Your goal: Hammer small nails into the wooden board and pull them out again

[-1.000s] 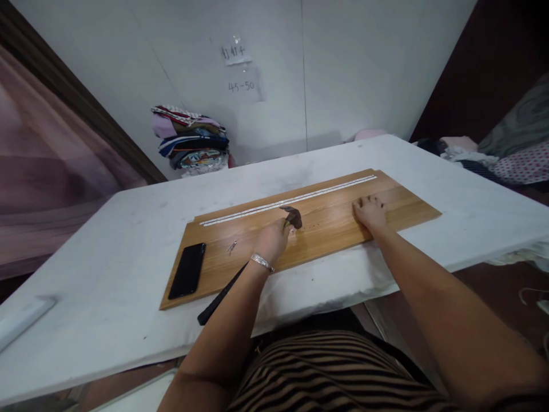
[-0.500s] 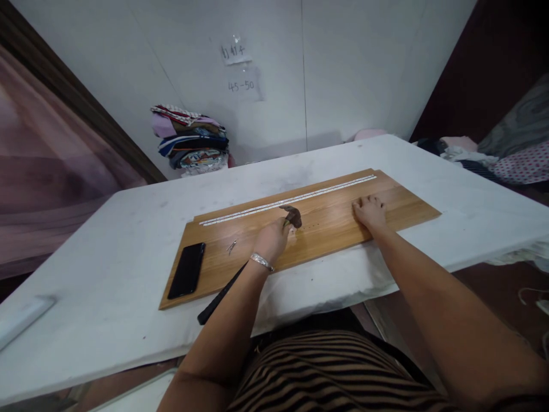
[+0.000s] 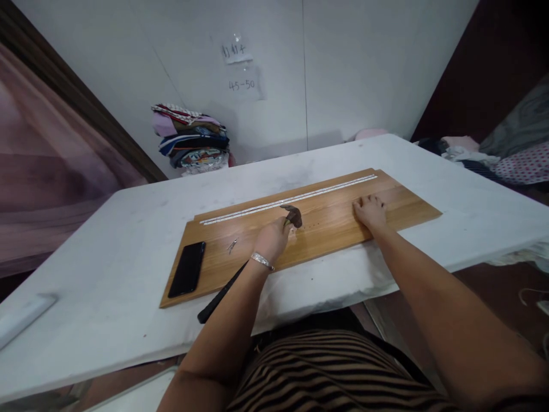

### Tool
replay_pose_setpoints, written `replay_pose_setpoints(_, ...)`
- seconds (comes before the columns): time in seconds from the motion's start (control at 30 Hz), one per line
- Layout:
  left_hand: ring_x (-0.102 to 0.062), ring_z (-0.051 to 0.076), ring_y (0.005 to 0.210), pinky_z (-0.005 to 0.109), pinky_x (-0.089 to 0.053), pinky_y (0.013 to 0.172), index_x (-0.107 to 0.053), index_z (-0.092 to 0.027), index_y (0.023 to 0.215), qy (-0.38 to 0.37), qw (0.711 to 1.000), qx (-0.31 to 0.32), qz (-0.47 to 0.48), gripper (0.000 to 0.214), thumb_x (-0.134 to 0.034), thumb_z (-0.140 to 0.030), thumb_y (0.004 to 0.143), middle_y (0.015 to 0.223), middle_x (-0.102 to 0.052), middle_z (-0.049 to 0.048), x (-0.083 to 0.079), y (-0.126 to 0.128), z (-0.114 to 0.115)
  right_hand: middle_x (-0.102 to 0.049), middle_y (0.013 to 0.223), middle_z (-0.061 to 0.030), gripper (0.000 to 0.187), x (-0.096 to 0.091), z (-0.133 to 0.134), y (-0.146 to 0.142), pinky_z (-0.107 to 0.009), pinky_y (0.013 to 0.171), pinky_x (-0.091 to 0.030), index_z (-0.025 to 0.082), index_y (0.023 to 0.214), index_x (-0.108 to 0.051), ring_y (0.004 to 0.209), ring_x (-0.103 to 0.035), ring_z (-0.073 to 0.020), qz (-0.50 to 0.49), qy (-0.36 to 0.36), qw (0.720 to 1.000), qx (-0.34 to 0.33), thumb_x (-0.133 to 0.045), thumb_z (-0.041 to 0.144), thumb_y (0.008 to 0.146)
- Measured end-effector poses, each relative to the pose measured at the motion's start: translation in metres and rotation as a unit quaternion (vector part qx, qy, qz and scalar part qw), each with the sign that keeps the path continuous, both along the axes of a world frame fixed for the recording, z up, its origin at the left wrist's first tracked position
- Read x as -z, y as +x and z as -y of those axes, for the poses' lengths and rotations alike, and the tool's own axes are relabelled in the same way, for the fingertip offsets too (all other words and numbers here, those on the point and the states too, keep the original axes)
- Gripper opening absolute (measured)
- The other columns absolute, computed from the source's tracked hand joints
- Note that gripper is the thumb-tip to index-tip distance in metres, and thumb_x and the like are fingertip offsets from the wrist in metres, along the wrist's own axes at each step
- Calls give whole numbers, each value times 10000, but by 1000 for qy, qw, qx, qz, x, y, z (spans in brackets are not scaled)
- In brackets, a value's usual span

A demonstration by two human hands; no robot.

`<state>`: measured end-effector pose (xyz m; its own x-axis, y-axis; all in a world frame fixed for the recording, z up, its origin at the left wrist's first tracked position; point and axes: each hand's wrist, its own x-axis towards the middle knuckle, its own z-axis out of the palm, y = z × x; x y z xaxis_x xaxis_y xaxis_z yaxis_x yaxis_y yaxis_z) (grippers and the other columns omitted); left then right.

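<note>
A black phone [image 3: 187, 269] lies at the left end of the wooden board [image 3: 326, 234] on the table [image 3: 107, 297]. The left hand [image 3: 273, 239] is curled around a hammer [image 3: 294, 216] near its head, at the board's middle. The right hand [image 3: 371, 210] lies flat on the board, fingers spread.

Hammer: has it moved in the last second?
No. The hammer sits at the same spot just below the white strip on the wooden board.

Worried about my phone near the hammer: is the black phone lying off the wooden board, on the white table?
No, the black phone lies flat on the left end of the wooden board.
</note>
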<state>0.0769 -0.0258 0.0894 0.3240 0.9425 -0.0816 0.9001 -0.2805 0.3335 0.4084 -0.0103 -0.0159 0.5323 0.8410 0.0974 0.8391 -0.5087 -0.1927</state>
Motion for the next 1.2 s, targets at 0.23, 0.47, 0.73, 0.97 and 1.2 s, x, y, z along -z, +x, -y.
replay_pose_setpoints(0.23, -723, 275, 1047, 325, -498, 850, -691, -185, 1193, 4, 1000, 10, 12, 319, -445, -331, 1051, 1136, -771, 141, 5, 0, -2, -565, 1446, -253, 565, -1, 0, 0, -520, 1086, -314, 77, 1311, -656, 1335, -449, -360, -5, -7, 1000, 0, -273, 381, 1028)
replay_pose_setpoints(0.47, -722, 276, 1062, 329, -497, 869, -696, -196, 1191, -3, 1000, 0, -5, 333, -437, -355, 1056, 1145, -772, 135, 0, 2, 1, -561, 1455, -257, 568, -2, 1, -1, -522, 1087, -320, 70, 1310, -656, 1339, -451, -366, -4, -4, 1000, -2, -286, 388, 1020)
replay_pose_setpoints(0.73, -723, 271, 1062, 325, -501, 871, -689, -182, 1218, 3, 1000, 2, -9, 335, -446, -342, 1052, 1146, -769, 141, 1, 1, 1, -572, 1442, -250, 562, -1, -1, -1, -526, 1078, -317, 80, 1292, -667, 1325, -453, -366, -5, 0, 1000, 0, -281, 387, 1021)
replay_pose_setpoints(0.97, -725, 273, 1064, 326, -502, 869, -699, -207, 1217, 6, 1000, -9, -25, 336, -452, -361, 1051, 1135, -776, 129, -4, 2, 3, -574, 1427, -253, 564, 2, -2, 1, -511, 1062, -322, 79, 1299, -659, 1309, -455, -357, 4, -2, 1000, -3, -271, 387, 1028)
replay_pose_setpoints(1.2, -716, 263, 1077, 319, -500, 885, -690, -173, 1204, 1, 1000, 10, -4, 323, -442, -317, 1055, 1165, -764, 146, -1, 3, 2, -565, 1440, -249, 553, 0, 0, 0, -510, 1081, -311, 86, 1300, -661, 1324, -443, -351, -2, -4, 1000, -4, -290, 392, 1027)
